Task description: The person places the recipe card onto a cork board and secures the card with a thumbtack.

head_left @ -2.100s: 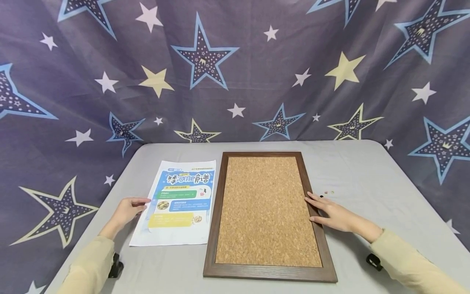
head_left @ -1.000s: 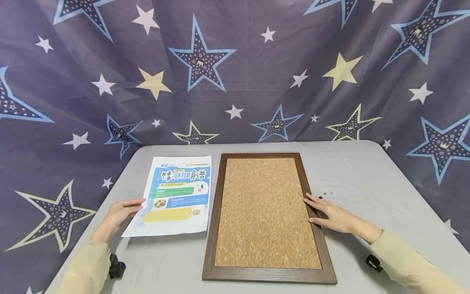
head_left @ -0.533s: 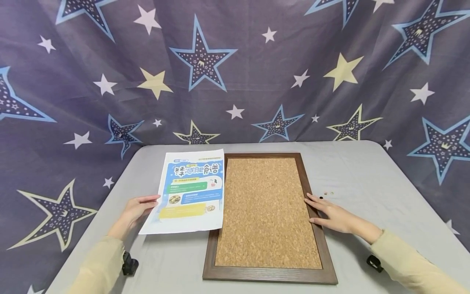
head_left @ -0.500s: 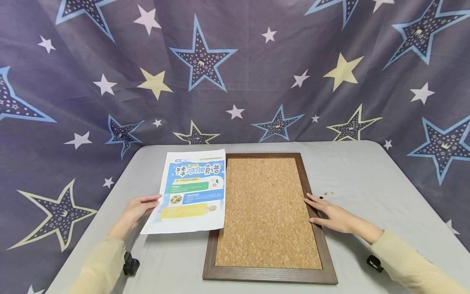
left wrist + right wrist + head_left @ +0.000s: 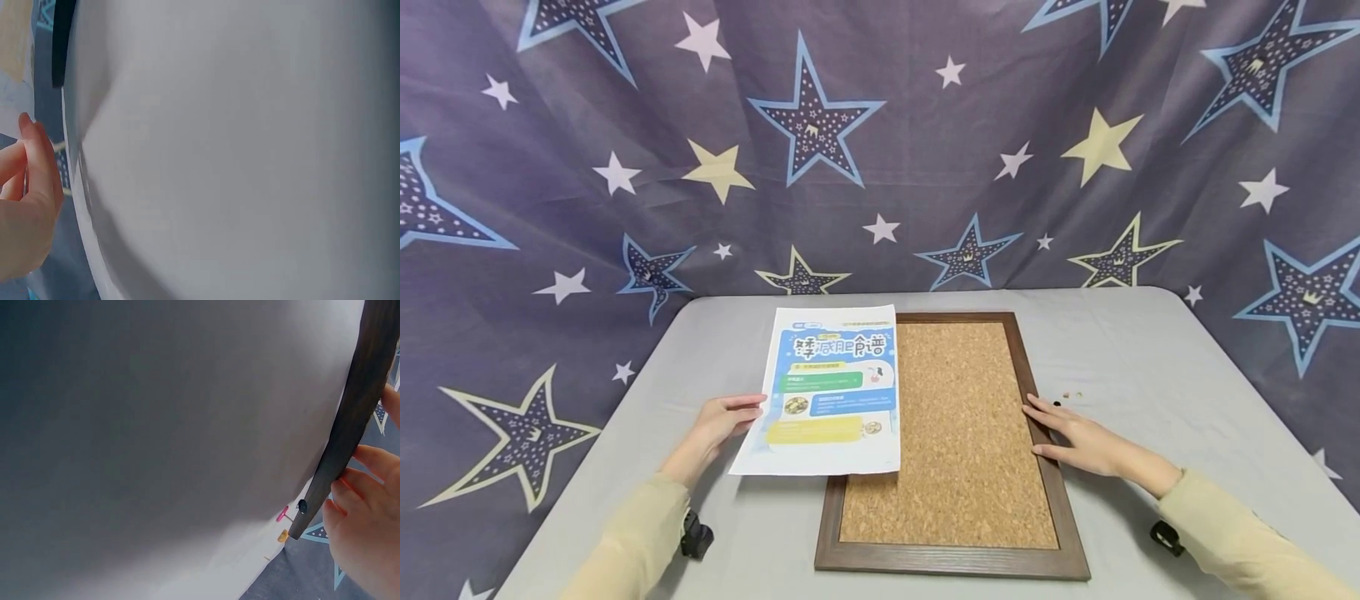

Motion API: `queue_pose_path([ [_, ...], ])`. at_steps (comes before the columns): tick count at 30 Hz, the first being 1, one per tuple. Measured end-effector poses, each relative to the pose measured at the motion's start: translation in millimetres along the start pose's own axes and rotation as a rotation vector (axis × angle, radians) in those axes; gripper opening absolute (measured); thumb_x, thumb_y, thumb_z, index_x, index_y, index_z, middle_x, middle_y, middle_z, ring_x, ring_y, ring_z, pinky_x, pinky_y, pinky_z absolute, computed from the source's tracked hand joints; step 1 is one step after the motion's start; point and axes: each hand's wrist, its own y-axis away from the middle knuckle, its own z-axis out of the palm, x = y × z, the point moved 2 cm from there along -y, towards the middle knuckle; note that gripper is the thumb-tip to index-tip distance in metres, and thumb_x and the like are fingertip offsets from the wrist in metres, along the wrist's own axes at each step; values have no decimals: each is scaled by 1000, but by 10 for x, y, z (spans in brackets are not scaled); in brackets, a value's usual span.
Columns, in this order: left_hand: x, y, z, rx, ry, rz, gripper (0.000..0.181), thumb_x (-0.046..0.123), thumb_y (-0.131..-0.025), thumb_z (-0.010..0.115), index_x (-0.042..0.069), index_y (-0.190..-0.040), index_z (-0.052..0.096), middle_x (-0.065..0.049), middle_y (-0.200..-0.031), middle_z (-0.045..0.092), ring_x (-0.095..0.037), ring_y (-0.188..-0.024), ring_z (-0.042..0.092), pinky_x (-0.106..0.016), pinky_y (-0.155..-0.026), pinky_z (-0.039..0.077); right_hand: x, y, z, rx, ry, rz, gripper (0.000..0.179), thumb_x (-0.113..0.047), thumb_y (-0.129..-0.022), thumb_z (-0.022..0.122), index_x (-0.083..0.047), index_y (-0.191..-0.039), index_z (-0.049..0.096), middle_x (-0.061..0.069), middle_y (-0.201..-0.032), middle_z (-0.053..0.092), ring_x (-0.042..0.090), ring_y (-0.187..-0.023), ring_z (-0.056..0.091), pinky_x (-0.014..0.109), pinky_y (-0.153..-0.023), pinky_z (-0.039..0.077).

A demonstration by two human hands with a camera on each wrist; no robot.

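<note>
Left hand (image 5: 717,425) pinching rectangular paper (image 5: 831,392); right hand (image 5: 1086,440), outstretched, touching grainy corkboard's (image 5: 970,433) wooden frame (image 5: 1058,508).

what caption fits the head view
Left hand holds a colourfully printed white paper poster partly over a tan rectangular corkboard; right hand touches its brown wooden frame.

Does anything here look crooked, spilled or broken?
Nothing looks spilled or broken. The poster is off-centre, overhanging the left edge of the corkboard, but the left hand holds it, so that hardly seems odd.
</note>
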Motion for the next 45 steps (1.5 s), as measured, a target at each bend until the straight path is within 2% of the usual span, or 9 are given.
queue_pose_path([
  [6, 50, 21, 213, 3, 15, 7, 41, 1, -78, 63, -10, -116, 53, -6, -94, 65, -4, -70, 59, -18, -63, 49, -3, -5, -5, 6, -6, -7, 60, -34, -88, 53, 0, -134, 36, 21, -140, 26, 42, -122, 30, 55, -95, 27],
  [12, 109, 72, 415, -10, 17, 36, 38, 0, -78, 63, -10, -114, 55, -14, -101, 64, -4, -70, 60, -19, -63, 50, 21, -7, 14, -2, -12, 4, 61, -36, -88, 52, -2, -135, 35, 20, -141, 25, 42, -123, 29, 55, -94, 28],
  [17, 153, 123, 555, -6, 17, 43, 35, -1, -78, 62, -9, -112, 56, -11, -94, 65, -5, -68, 59, -20, -63, 50, 22, -9, 17, -5, -16, 7, 61, -37, -88, 52, -1, -135, 35, 20, -141, 25, 42, -123, 29, 55, -94, 28],
  [22, 184, 170, 692, -7, 55, 45, 33, -5, -78, 60, -10, -110, 57, -9, -89, 65, -6, -66, 60, -21, -62, 51, 9, -11, 7, -10, -16, 12, 61, -37, -88, 52, -1, -134, 36, 20, -141, 25, 42, -123, 30, 55, -94, 29],
  [31, 216, 228, 938, -5, 83, 49, 29, -6, -77, 60, -9, -106, 61, -14, -90, 65, -9, -66, 61, -25, -63, 52, -14, -6, 8, 3, -4, 2, 60, -36, -88, 52, 0, -133, 37, 21, -140, 27, 43, -121, 32, 56, -93, 30],
  [45, 294, 360, 1267, 11, 111, 54, 25, -8, -76, 60, -9, -101, 63, -11, -84, 65, -8, -62, 59, -24, -59, 51, -10, -4, 13, 18, 0, -12, 60, -36, -88, 52, 1, -133, 38, 22, -139, 28, 43, -120, 32, 55, -92, 30],
])
